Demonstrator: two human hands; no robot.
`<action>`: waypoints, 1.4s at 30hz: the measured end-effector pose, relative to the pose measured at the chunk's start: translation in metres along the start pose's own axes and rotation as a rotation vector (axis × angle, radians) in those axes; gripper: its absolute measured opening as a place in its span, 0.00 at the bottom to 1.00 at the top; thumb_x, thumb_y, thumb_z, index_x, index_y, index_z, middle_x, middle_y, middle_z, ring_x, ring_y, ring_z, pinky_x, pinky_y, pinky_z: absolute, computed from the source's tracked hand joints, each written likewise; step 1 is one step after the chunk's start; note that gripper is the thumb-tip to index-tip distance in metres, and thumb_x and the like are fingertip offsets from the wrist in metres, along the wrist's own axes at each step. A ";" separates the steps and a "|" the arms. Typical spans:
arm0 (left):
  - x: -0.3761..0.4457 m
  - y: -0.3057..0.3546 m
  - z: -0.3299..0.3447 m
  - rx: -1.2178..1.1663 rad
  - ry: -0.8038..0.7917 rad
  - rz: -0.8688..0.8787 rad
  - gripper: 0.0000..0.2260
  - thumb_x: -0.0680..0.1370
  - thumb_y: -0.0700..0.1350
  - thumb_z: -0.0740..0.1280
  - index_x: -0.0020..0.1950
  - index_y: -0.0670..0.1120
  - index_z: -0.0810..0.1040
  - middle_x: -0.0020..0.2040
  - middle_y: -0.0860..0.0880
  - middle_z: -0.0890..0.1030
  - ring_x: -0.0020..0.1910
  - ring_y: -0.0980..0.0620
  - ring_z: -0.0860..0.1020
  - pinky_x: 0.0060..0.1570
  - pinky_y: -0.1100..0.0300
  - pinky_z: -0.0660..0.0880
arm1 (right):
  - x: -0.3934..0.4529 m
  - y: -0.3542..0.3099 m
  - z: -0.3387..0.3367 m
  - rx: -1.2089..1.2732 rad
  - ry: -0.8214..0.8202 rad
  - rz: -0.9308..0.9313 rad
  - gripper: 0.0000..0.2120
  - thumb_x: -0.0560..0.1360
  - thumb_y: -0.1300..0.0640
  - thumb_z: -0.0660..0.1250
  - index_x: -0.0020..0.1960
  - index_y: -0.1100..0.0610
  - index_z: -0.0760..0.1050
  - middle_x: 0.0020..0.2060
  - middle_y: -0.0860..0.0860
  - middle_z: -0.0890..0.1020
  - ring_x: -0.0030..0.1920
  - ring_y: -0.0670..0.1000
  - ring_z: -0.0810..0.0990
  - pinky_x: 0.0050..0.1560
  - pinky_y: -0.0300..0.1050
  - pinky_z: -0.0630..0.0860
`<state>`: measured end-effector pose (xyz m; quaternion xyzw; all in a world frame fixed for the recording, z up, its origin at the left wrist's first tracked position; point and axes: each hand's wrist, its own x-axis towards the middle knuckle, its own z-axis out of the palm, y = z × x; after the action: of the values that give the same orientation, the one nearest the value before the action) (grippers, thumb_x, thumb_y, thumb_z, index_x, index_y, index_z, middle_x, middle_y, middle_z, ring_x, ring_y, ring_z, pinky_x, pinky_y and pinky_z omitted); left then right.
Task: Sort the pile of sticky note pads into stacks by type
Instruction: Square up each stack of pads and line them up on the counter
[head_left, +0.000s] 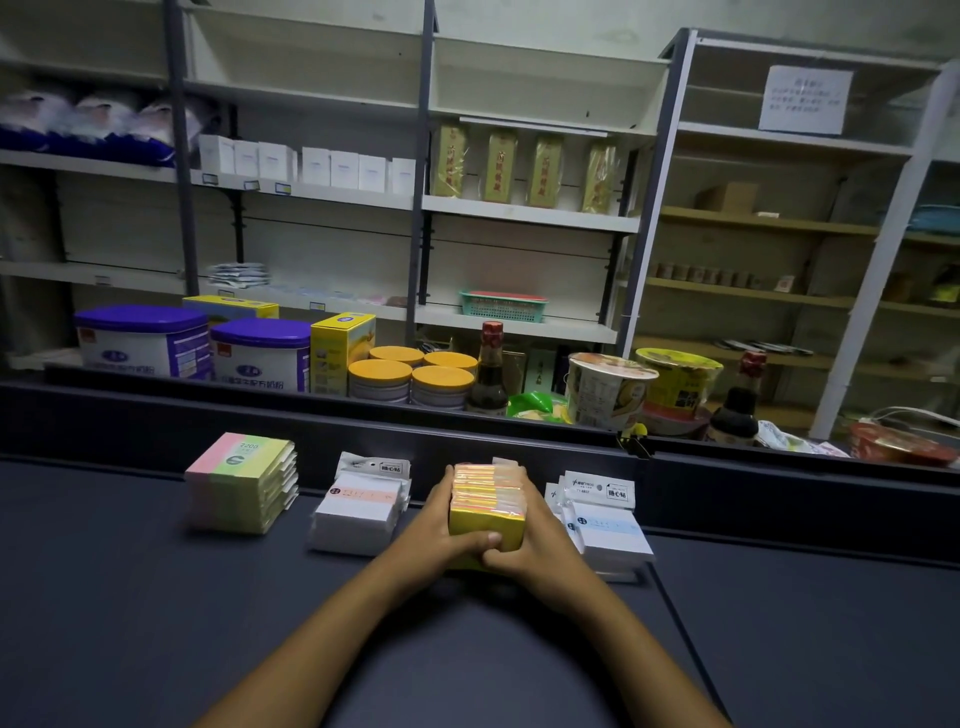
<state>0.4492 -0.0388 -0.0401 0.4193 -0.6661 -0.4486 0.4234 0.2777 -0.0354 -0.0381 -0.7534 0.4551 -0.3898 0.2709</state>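
Grip: left hand (441, 525) and right hand (535, 540) press in from either side of the yellow stack (485, 512); both are clamped on it, thumbs meeting across its near face.
Yellow stack: upright pile of sticky note pads with orange and pink edges on top, standing on the dark counter (156, 623) between the two palms, close against the raised back ledge (363, 421).
Fingers: the fingertips (450, 475) of the left hand curl over the far top corner; the right hand's reach the far side too, partly out of sight.
Left neighbour: white stack with orange band (358, 512), just beside the left hand, apart from it. Packets with hang tabs lean behind it.
Far left: pastel stack (241, 483), pink and green on top, yellow sides, well apart from the hands.
Right neighbour: white stack with blue band (613, 535), touching or nearly touching the right wrist; cannot tell which.
Hidden: lower near edge of the yellow stack is covered by the thumbs; its base and right side are behind the right hand. A flat item under the blue-band stack shows only as an edge.
Hard to read: printing on the pad labels is too small.
Beyond ledge: purple-lidded tins (197, 343), orange-lidded jars (410, 376), sauce bottles (488, 371), noodle cups (608, 389); shelving (530, 213) behind, dim.
Cut off: both forearms leave the bottom of the view.
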 end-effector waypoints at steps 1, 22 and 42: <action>0.001 0.001 0.000 -0.003 0.011 0.005 0.48 0.67 0.49 0.76 0.80 0.47 0.52 0.74 0.44 0.68 0.71 0.47 0.71 0.73 0.47 0.66 | 0.001 0.000 0.000 0.012 0.007 0.002 0.41 0.65 0.57 0.73 0.73 0.40 0.61 0.66 0.43 0.75 0.65 0.39 0.75 0.63 0.34 0.73; 0.005 -0.005 -0.001 0.035 -0.009 0.118 0.33 0.71 0.45 0.74 0.73 0.48 0.64 0.67 0.46 0.77 0.67 0.49 0.75 0.70 0.46 0.69 | 0.000 0.004 0.004 0.024 0.021 0.018 0.46 0.65 0.61 0.73 0.78 0.46 0.56 0.70 0.44 0.73 0.66 0.37 0.73 0.63 0.33 0.71; 0.002 -0.003 0.000 0.081 -0.010 0.080 0.36 0.70 0.50 0.74 0.74 0.51 0.62 0.69 0.46 0.74 0.70 0.50 0.71 0.72 0.47 0.66 | 0.003 0.007 0.006 -0.020 0.007 0.038 0.46 0.65 0.56 0.74 0.78 0.50 0.57 0.71 0.47 0.71 0.70 0.44 0.71 0.69 0.41 0.70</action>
<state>0.4491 -0.0418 -0.0420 0.4068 -0.7020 -0.4062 0.4204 0.2801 -0.0404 -0.0459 -0.7460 0.4738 -0.3827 0.2692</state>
